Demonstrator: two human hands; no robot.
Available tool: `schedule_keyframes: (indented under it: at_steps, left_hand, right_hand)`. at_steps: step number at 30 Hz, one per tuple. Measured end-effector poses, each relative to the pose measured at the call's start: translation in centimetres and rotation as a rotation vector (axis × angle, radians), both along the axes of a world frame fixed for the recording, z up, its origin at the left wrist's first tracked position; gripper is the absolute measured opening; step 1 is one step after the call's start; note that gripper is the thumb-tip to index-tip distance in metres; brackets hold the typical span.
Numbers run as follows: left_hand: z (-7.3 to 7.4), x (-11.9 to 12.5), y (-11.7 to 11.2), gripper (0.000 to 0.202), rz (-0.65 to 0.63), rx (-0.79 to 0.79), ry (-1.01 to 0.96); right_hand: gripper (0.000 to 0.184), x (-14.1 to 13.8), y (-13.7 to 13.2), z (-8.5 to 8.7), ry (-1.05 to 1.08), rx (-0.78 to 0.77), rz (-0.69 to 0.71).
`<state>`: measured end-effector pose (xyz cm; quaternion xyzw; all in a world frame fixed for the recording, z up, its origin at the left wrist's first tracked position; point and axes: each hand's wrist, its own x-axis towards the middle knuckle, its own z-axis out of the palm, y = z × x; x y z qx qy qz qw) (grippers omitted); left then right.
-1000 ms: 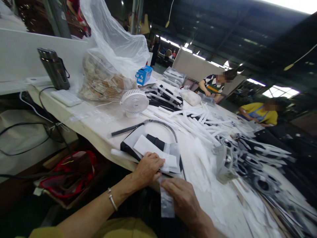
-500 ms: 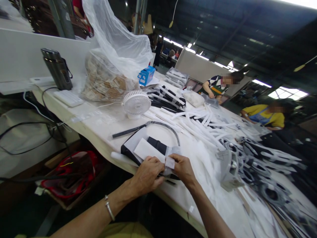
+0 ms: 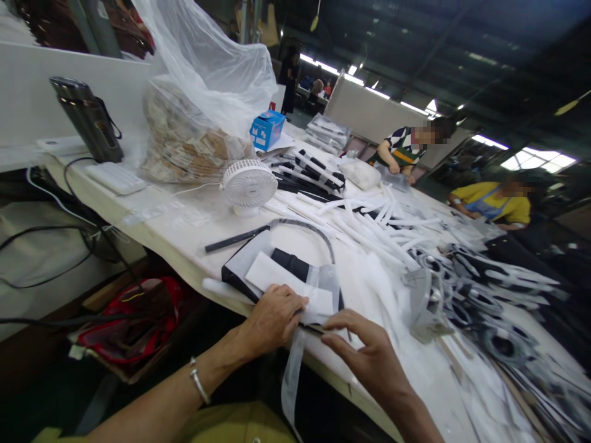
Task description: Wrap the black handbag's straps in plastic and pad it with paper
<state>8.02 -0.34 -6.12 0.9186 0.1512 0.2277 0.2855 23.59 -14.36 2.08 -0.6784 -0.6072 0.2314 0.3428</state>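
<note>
My left hand (image 3: 273, 319) rests at the near table edge, fingers curled and pressed on a stack of black pieces wrapped in white paper (image 3: 277, 280). A clear plastic strip (image 3: 292, 375) hangs down from the stack over the table edge. My right hand (image 3: 369, 358) is just right of the strip, its forefinger and thumb stretched toward the stack's near corner; I cannot make out whether they pinch the strip. A bracelet sits on my left wrist.
A small white fan (image 3: 248, 186), a black curved band (image 3: 295, 227), a large clear bag of brown pieces (image 3: 194, 132), a blue box (image 3: 266, 128) and a dark flask (image 3: 87, 120) stand on the white table (image 3: 175, 224). White strips and black-and-white parts cover the right. Two people work beyond.
My right hand left the top of the stack and came down toward me. The clear strip now hangs over the table edge. My left hand stayed on the stack.
</note>
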Motion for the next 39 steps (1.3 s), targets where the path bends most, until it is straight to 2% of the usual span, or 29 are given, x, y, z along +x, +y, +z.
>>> schedule_keyframes:
  at_steps: [2,5,8,11,14,22,27,33,37,39]
  left_hand:
    - [0.0,0.0,0.0,0.030,0.004,0.009,0.003]
    - [-0.2,0.0,-0.1,0.025,0.012,0.014,-0.001]
    - [-0.4,-0.1,-0.1,0.023,0.002,0.010,-0.008]
    - [-0.5,-0.1,-0.1,0.024,0.009,0.015,-0.007]
    - [-0.5,-0.1,0.0,0.026,0.016,0.019,0.003]
    - [-0.8,0.0,0.0,0.033,0.002,-0.006,-0.051]
    - [-1.0,0.0,0.1,0.025,-0.012,0.028,-0.034]
    - [-0.8,0.0,0.1,0.017,-0.002,0.023,-0.055]
    - [-0.3,-0.1,0.2,0.017,-0.028,0.021,-0.057]
    - [0.0,-0.2,0.2,0.018,-0.041,0.025,-0.051]
  right_hand:
    - [0.019,0.5,1.3,-1.2,-0.174,0.113,0.039]
    - [0.035,0.5,2.6,-3.2,-0.337,0.107,0.101]
    - [0.027,0.4,2.9,-4.2,-0.363,0.077,0.066]
    - [0.017,0.3,3.0,-4.1,-0.325,0.034,0.055]
    - [0.016,0.2,3.1,-3.9,-0.302,0.019,0.020]
    - [0.012,-0.7,1.9,-5.2,-0.175,0.195,-0.090]
    - [0.011,-1.6,1.2,-5.9,-0.268,0.226,-0.020]
    - [0.016,-0.5,1.6,-5.2,-0.252,0.126,-0.007]
    - [0.008,-0.1,1.8,-5.0,-0.306,0.137,-0.001]
    - [0.011,-0.3,1.9,-5.1,-0.384,0.156,-0.009]
